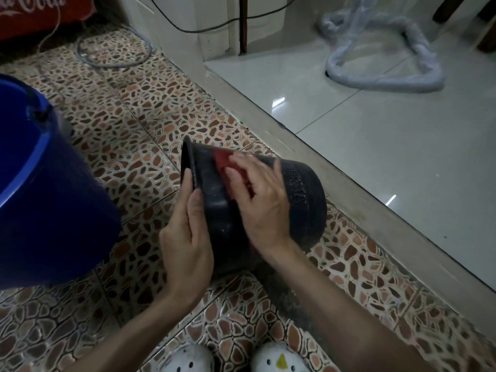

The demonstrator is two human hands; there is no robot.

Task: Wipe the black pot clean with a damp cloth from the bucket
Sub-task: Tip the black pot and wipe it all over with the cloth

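The pot lies on its side between both hands, so its wall faces up for wiping. The left hand grips the rim to steady it; the right hand presses the cloth flat. The bucket stands left of the left hand.

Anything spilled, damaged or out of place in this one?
No spill or damage shows. The black pot lies on its side, deliberately: the left hand steadies its rim while the right hand presses the red cloth to its wall. The blue bucket stands beside it.
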